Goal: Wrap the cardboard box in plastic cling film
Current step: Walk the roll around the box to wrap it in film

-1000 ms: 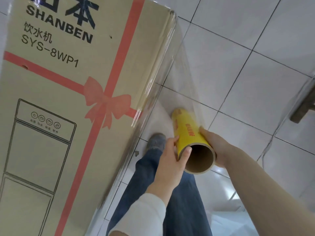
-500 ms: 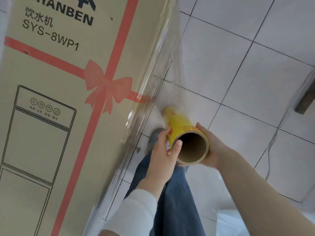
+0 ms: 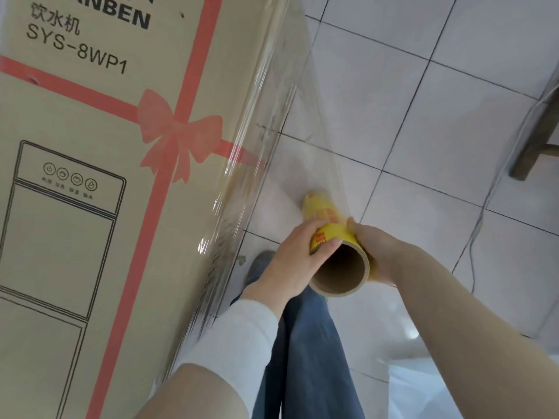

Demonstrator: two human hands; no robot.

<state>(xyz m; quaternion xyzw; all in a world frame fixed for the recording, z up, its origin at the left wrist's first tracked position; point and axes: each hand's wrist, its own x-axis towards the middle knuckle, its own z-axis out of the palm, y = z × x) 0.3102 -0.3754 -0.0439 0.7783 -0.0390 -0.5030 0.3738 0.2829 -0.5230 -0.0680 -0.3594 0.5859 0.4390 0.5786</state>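
A tall cardboard box (image 3: 99,207) with a red ribbon print and a water dispenser drawing fills the left side. Clear cling film (image 3: 290,122) clings to its right edge and stretches down to a yellow film roll (image 3: 329,225) on a brown cardboard tube. My left hand (image 3: 293,261) grips the roll's near end from the left. My right hand (image 3: 378,252) holds the same end from the right. The roll points away from me, low above the floor.
White floor tiles (image 3: 438,131) with dark grout spread to the right. A dark wooden furniture leg (image 3: 535,140) stands at the right edge, with a thin cable (image 3: 484,207) beside it. My jeans leg (image 3: 305,358) and grey shoe (image 3: 260,264) are below the roll. Loose plastic (image 3: 469,388) lies bottom right.
The view has shifted down along the box. Both hands have carried the roll a little lower and to the right, and the film sheet between box edge and roll is now wider.
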